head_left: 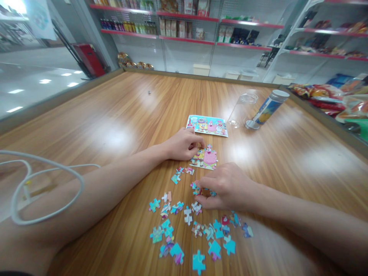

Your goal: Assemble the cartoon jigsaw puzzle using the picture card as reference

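My left hand (pixel 182 145) rests curled on the wooden table (pixel 115 126), its fingertips against the left edge of a small joined patch of jigsaw (pixel 207 159). Nearer to me, my right hand (pixel 225 186) lies palm down with fingers bent over a few loose pieces (pixel 196 188); whether it grips one is hidden. Several loose jigsaw pieces (pixel 189 230), many turned blue side up, are scattered in front of me. A colourful cartoon reference picture card (pixel 207 125) lies just beyond the joined patch.
A clear plastic tube (pixel 242 110) and a capped tube with a printed label (pixel 270 106) lie on their sides at the right. A white cable (pixel 46 180) loops at the left. Snack bags (pixel 330 96) sit at the table's right edge; shop shelves (pixel 186 38) stand behind.
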Tool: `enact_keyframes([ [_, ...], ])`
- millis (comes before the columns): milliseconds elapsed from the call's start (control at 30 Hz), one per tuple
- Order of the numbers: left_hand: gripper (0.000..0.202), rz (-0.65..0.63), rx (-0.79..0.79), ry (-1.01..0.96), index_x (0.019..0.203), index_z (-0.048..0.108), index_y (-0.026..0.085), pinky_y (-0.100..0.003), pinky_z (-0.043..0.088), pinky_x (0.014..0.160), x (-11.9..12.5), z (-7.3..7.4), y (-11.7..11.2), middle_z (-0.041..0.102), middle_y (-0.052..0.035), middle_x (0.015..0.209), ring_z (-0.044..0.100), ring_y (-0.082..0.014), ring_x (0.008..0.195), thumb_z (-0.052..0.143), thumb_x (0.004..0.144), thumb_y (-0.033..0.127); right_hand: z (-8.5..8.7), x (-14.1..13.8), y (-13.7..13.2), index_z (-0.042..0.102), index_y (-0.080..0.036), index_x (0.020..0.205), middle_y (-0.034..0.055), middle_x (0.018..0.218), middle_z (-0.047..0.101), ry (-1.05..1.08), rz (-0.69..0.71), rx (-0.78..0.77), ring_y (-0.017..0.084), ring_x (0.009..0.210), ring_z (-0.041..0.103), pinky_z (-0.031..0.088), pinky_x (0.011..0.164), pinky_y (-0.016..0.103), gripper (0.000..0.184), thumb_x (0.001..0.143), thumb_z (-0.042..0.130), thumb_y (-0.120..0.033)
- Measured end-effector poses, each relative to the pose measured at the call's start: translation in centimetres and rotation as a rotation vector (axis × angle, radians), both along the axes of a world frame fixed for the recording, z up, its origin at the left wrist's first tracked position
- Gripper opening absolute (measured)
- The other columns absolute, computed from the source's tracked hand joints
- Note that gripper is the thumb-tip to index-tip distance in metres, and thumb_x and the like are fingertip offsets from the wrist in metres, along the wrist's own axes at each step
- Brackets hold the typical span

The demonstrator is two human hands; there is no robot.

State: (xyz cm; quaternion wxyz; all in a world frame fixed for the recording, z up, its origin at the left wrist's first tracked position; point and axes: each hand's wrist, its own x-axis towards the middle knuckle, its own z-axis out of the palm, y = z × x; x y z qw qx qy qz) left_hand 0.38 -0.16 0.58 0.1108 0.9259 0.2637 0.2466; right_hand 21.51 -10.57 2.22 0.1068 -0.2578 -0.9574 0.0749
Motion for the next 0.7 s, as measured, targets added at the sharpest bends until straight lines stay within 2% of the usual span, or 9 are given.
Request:
enact_keyframes([
  [233,0.029,-0.002,0.0,-0.011,0.095,0.075,0.019,-0.032,0.042,0.079,0.1,-0.01,-0.05,0.057,-0.0005,0.06,0.054,-0.0191,0.077,0.053,0.08,0.009,0.13,-0.19,-0.28,0.065,-0.018,0.068,-0.0019,0.057,0.062,-0.002,0.001,0.034,0.009,0.05,0.042,0.015,0.052,0.031,0.029,0.088,0.06,-0.039],
  [400,0.028,0.001,-0.004,0.0,0.095,0.075,0.018,-0.033,0.043,0.08,0.13,0.05,0.04,0.058,-0.0009,0.06,0.054,-0.0191,0.076,0.053,0.08,0.01,0.22,-0.21,-0.4,0.066,-0.018,0.069,-0.0015,0.059,0.064,-0.012,0.006,0.011,0.009,0.051,0.043,0.016,0.053,0.03,0.03,0.089,0.058,-0.039],
  [500,0.029,0.001,-0.003,-0.003,0.095,0.075,0.018,-0.033,0.042,0.079,0.11,0.07,0.0,0.057,-0.0006,0.059,0.054,-0.019,0.076,0.053,0.08,0.009,0.32,-0.18,-0.44,0.068,-0.018,0.074,-0.0006,0.062,0.066,-0.019,-0.025,-0.014,0.01,0.052,0.045,0.017,0.053,0.03,0.03,0.089,0.058,-0.041],
  [700,0.029,0.002,0.002,0.004,0.096,0.075,0.019,-0.032,0.042,0.08,0.06,0.03,-0.03,0.056,0.0,0.059,0.055,-0.0191,0.078,0.054,0.079,0.008,0.6,-0.19,-0.66,0.07,-0.019,0.097,0.0018,0.062,0.065,-0.076,-0.138,-0.034,0.013,0.053,0.047,0.017,0.053,0.029,0.036,0.086,0.059,-0.051],
])
